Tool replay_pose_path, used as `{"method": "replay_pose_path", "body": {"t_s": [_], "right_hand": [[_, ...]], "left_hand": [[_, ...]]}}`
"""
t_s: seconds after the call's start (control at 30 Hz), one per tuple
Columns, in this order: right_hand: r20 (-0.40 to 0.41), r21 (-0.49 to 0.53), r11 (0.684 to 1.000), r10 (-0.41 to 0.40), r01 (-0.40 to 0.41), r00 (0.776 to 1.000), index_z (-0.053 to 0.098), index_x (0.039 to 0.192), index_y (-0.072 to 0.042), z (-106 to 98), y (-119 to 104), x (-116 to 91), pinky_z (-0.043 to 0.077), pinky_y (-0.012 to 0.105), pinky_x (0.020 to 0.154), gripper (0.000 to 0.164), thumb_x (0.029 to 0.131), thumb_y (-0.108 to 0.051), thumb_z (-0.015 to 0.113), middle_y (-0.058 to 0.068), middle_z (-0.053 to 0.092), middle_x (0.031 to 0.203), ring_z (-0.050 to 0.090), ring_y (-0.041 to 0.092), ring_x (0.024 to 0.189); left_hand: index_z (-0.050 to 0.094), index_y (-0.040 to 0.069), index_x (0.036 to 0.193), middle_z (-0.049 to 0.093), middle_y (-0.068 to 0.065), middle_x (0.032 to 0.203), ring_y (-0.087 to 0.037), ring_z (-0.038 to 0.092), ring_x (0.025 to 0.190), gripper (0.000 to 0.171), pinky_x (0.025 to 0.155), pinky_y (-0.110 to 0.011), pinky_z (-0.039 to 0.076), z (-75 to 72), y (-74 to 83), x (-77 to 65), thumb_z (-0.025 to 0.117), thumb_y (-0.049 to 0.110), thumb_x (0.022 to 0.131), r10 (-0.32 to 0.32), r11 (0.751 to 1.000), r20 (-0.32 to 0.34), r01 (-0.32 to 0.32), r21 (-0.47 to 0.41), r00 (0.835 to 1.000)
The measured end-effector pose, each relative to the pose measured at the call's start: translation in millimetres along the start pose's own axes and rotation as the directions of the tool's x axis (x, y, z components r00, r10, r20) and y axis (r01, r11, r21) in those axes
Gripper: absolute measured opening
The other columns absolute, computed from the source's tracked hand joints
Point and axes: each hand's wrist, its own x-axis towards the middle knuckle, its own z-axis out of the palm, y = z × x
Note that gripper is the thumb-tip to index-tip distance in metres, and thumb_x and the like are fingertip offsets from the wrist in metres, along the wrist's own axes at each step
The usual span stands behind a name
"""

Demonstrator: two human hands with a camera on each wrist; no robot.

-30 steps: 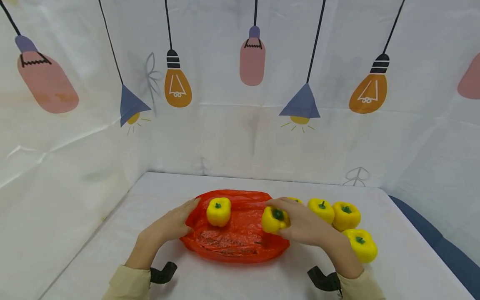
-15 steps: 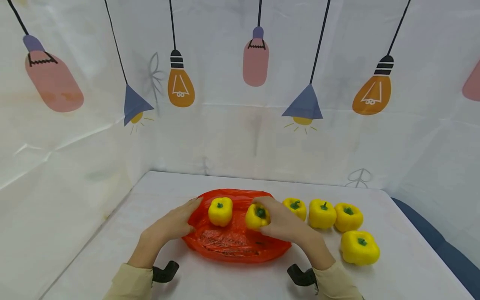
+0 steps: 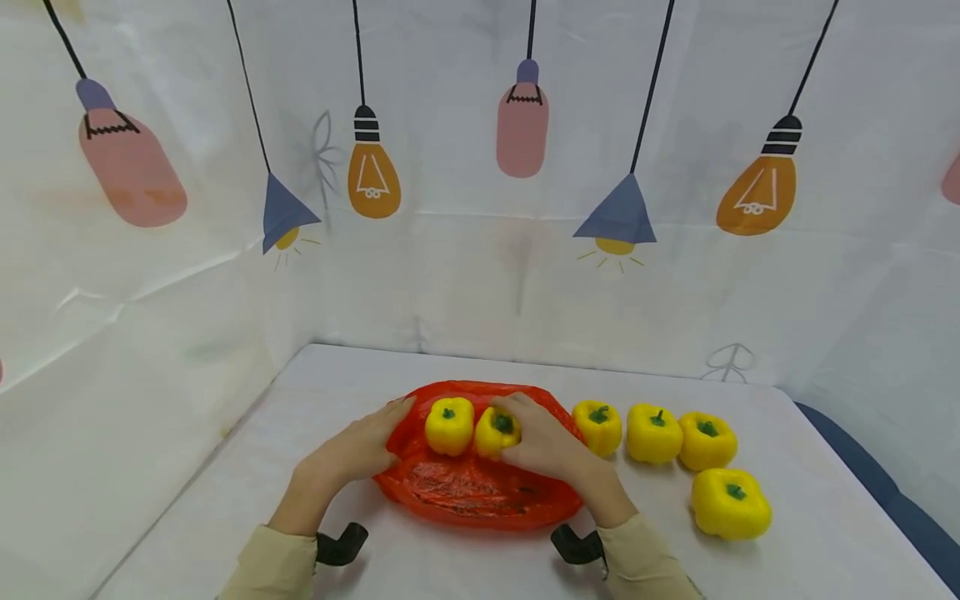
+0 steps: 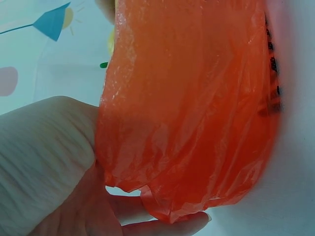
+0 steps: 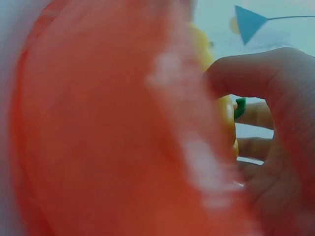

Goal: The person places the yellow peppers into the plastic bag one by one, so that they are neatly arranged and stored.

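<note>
A red plastic bag [image 3: 480, 492] with dark print lies bulging on the white table. One yellow bell pepper [image 3: 449, 426] rests on the bag's upper middle, and its lower part is behind the bag's edge in the left wrist view. My left hand [image 3: 356, 450] grips the bag's left end, fingers [image 4: 167, 227] along its outside. In my right hand [image 3: 546, 442] is a second yellow bell pepper [image 3: 495, 432], held between thumb and fingers, close beside the first. Its green stem [image 5: 239, 108] shows in the right wrist view, where the bag hides much of it.
To the right of the bag stand three yellow peppers in a row: one [image 3: 597, 427] by the bag, another [image 3: 654, 433], and a third [image 3: 707, 441]. A larger pepper [image 3: 731, 503] sits nearer. Behind the table [image 3: 427, 567] hangs a lamp-patterned sheet [image 3: 465, 283].
My right hand has carried its pepper leftward over the bag, up beside the first pepper. The left hand keeps its place at the bag. The head view has shifted slightly.
</note>
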Motion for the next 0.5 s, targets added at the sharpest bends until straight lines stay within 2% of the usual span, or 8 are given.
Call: {"method": "replay_pose_path", "body": {"t_s": [0.3, 0.5], "right_hand": [[-0.007, 0.005, 1.000, -0.015, 0.015, 1.000, 0.046, 0.147, -0.026, 10.7, 6.2, 3.4, 0.051, 0.046, 0.102, 0.066, 0.086, -0.028, 0.071, 0.001, 0.047, 0.144, 0.054, 0.018, 0.116], [-0.014, 0.005, 1.000, -0.020, 0.020, 1.000, 0.045, 0.148, -0.025, 12.2, 6.0, 3.6, 0.051, 0.045, 0.104, 0.066, 0.087, -0.027, 0.071, 0.002, 0.047, 0.145, 0.054, 0.018, 0.120]], "left_hand": [[0.029, 0.013, 0.157, 0.029, -0.013, 0.163, -0.037, 0.031, 0.149, 0.080, 0.118, -0.060, 0.031, 0.3, 0.8, 0.6, 0.066, 0.004, 0.087, -0.011, 1.000, 0.008, 0.011, 0.003, 1.000], [0.029, 0.013, 0.157, 0.029, -0.013, 0.163, -0.037, 0.031, 0.149, 0.080, 0.117, -0.060, 0.032, 0.9, -0.6, 1.1, 0.067, 0.005, 0.087, -0.013, 1.000, 0.014, 0.013, 0.002, 1.000]]}}
